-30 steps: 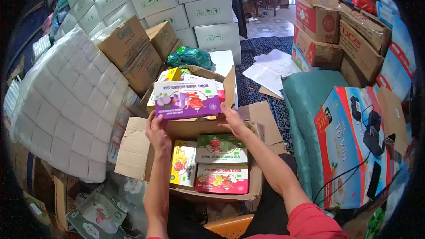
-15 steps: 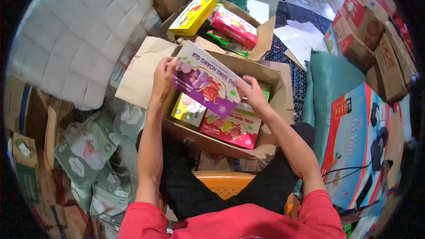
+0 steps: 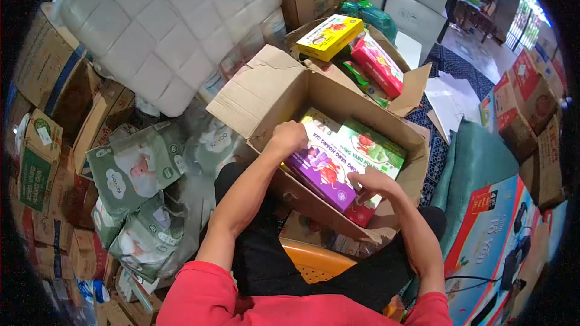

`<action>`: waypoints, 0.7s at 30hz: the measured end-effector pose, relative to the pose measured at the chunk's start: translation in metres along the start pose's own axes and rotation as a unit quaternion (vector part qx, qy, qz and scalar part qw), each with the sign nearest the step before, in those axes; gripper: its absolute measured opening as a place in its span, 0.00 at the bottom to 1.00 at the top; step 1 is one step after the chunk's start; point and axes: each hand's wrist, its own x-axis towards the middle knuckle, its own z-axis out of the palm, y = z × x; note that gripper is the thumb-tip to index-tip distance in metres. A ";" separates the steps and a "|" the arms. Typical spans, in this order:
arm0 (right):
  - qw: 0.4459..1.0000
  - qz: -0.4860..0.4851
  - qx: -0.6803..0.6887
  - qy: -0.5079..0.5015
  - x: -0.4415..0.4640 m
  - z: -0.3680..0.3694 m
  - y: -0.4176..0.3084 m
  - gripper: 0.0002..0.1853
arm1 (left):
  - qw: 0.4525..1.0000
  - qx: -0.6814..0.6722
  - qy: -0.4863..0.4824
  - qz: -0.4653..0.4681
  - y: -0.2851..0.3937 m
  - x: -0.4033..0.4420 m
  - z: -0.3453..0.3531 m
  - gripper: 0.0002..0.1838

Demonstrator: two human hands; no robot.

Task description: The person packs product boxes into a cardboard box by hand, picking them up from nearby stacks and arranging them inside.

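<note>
A purple box lies inside the open cardboard carton, over part of the boxes beneath. My left hand is closed on its upper left end. At its right end my right hand has bent fingers touching or gripping the edge; the fingertips are partly hidden. Next to the purple box is a green box. A yellow box shows behind it, and a red box is partly covered below.
Behind the carton, a second carton holds a yellow box, a pink box and green packets. Diaper packs lie at the left. A green bundle and a blue-red carton stand at the right.
The purple box has moved down from above the cartons into the nearer carton, with both hands on it. The camera view has turned and tilted downward.
</note>
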 end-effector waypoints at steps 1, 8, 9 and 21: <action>1.000 0.000 -0.018 0.010 -0.023 0.000 -0.015 0.35 | 1.000 -0.004 -0.012 -0.003 0.003 -0.001 0.000 0.16; 0.988 0.073 -0.127 0.047 -0.005 -0.024 0.019 0.28 | 0.906 0.171 -0.127 0.366 -0.011 0.037 0.042 0.12; 0.983 0.081 -0.160 0.046 -0.002 -0.024 0.024 0.27 | 0.894 0.174 -0.148 0.385 -0.009 0.036 0.047 0.11; 0.934 0.018 -0.334 0.128 -0.016 -0.016 0.024 0.21 | 0.781 0.111 -0.254 0.560 0.002 0.042 0.059 0.26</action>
